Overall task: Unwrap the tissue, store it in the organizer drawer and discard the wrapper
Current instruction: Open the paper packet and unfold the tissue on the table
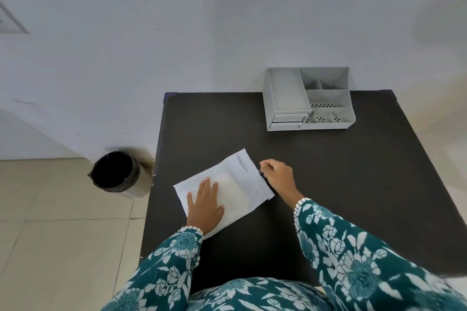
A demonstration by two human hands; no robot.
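Two teal floral sleeves (353, 247) reach in from the near edge of one black table (341, 184). The left hand (205, 206) lies flat with fingers spread, pressing down on the near-left part of a single white wrapper (246, 177), gripping nothing. The square tissue (233, 190) shows faintly through the wrapper, just right of that hand, so it is not yet unwrapped. The right hand (278, 174) is curled with fingertips pinched at the wrapper's right edge, near a torn flap; whether it truly grips the edge is hard to tell. The wrapper sits slanted near the table's left edge, with bare tabletop open to the right and beyond. At the far edge against the white wall stands one grey desk organizer (308, 98) with two closed drawers (288, 120) at its lower left and several open compartments. On the tiled floor left of the table stands one round bin (116, 174) lined in black, well apart from the organizer.
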